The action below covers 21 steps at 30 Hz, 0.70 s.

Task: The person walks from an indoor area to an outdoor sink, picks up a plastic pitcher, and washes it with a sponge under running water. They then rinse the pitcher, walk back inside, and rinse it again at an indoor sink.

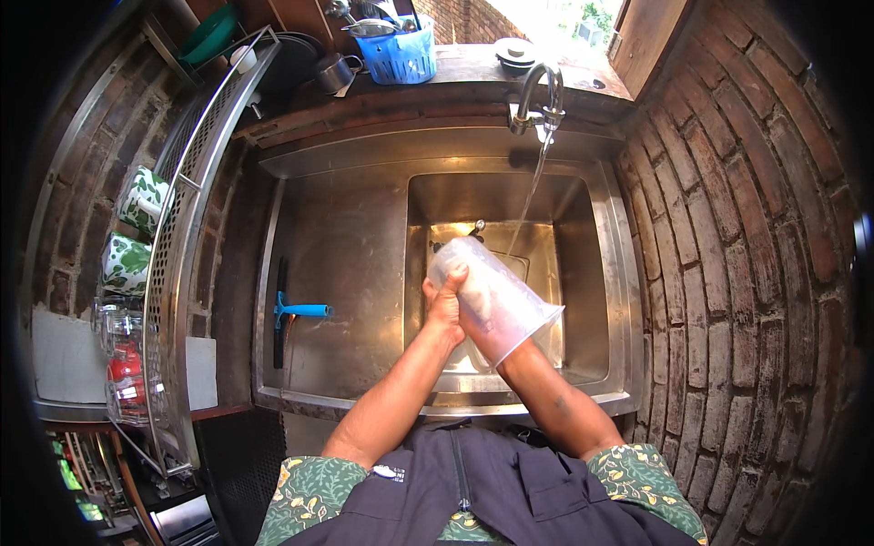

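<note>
A translucent plastic pitcher (502, 300) is tilted over the stainless steel sink basin (587, 273), its wide rim towards the lower right. My left hand (447, 300) grips it from outside, near its base. My right hand (481, 300) is inside the pitcher and shows blurred through the wall; whether it holds something in there I cannot tell. Water runs from the chrome faucet (543, 102) into the basin, behind the pitcher.
A blue-handled squeegee (304, 310) lies on the steel drainboard (348, 252) at left. Beyond it, a metal rack (184, 198) holds patterned mugs (140, 263) and glasses. On the sill stand a blue utensil basket (399, 54) and a lidded container (515, 54). A brick wall (724, 273) rises at right.
</note>
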Each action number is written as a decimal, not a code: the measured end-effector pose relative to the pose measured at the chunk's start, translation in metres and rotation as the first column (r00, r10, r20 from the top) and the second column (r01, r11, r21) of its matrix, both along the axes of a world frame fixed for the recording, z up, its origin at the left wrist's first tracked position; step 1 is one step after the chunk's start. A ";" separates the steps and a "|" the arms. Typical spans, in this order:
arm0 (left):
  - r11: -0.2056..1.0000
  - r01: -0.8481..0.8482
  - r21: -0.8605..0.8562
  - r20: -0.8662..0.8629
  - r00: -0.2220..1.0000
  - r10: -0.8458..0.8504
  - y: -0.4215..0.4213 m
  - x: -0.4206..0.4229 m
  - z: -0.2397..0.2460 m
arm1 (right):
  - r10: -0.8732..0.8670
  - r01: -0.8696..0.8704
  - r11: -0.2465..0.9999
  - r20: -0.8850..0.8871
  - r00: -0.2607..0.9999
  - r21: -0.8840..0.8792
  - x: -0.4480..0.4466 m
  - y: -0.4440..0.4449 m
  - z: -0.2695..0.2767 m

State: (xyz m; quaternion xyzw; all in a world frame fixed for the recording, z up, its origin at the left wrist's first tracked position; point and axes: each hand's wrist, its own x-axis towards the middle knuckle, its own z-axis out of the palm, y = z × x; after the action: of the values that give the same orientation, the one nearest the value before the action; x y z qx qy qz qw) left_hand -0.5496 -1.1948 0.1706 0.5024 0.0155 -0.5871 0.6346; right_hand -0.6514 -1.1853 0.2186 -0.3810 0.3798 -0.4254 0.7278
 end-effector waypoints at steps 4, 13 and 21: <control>0.965 0.066 -0.252 -0.261 0.956 -0.134 -0.030 0.031 0.002 | 0.179 -0.187 0.976 -0.080 0.981 -0.110 -0.037 0.028 -0.021; 0.918 0.201 -0.343 -0.263 0.917 -0.299 0.001 -0.010 -0.001 | -0.024 0.014 0.992 0.076 0.997 0.123 -0.002 -0.033 -0.054; 0.898 0.439 0.000 -0.087 0.895 -0.437 0.015 0.013 0.033 | 0.061 -0.190 0.893 0.307 0.950 0.409 -0.009 -0.031 -0.072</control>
State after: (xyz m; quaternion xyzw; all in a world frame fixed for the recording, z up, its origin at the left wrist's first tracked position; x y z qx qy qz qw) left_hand -0.5365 -1.1794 0.2040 0.4741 -0.0654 -0.7353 0.4798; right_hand -0.6605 -1.2159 0.1462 -0.1680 0.3298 -0.3324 0.8675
